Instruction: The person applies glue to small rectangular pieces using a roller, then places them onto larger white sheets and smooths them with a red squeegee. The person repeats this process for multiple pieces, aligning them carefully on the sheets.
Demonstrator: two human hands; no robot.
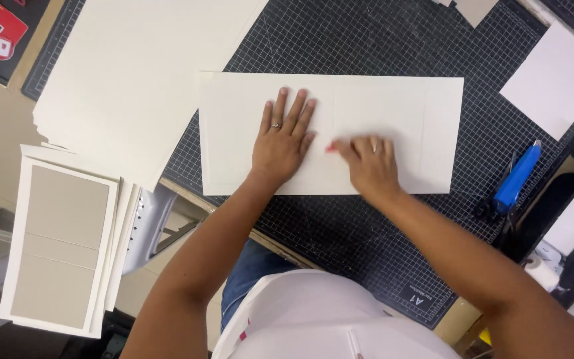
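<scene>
Far left, off the bench edge: a stack of finished covers, cream border around grey board panels, lying on some lower surface. Above it, a big loose pile of cream sheets overlapping the top-left corner of the cutting mat. The mat is dark and gridded, and takes up most of the bench.

Middle of the mat: one long cream sheet, landscape, lying flat. Faint raised rectangles show through it, as of boards beneath.

Left hand: palm down on the sheet, left of its middle. Fingers straight and fanned, fully open, gripping nothing, just pressing flat. A ring on one finger.

Right hand: just beside the left, on the lower middle of the same sheet. Fingers curled under, knuckles up. A small pink tip sticks out from the fingertips toward the left hand and touches the sheet; the hand seems closed around whatever it belongs to, but the thing itself is blurred and mostly hidden, so can't tell what it is.

Right of the sheet: a blue-handled tool lying on the mat near its right edge, apart from both hands. Above it, a plain white sheet, tilted, at the upper right.
</scene>
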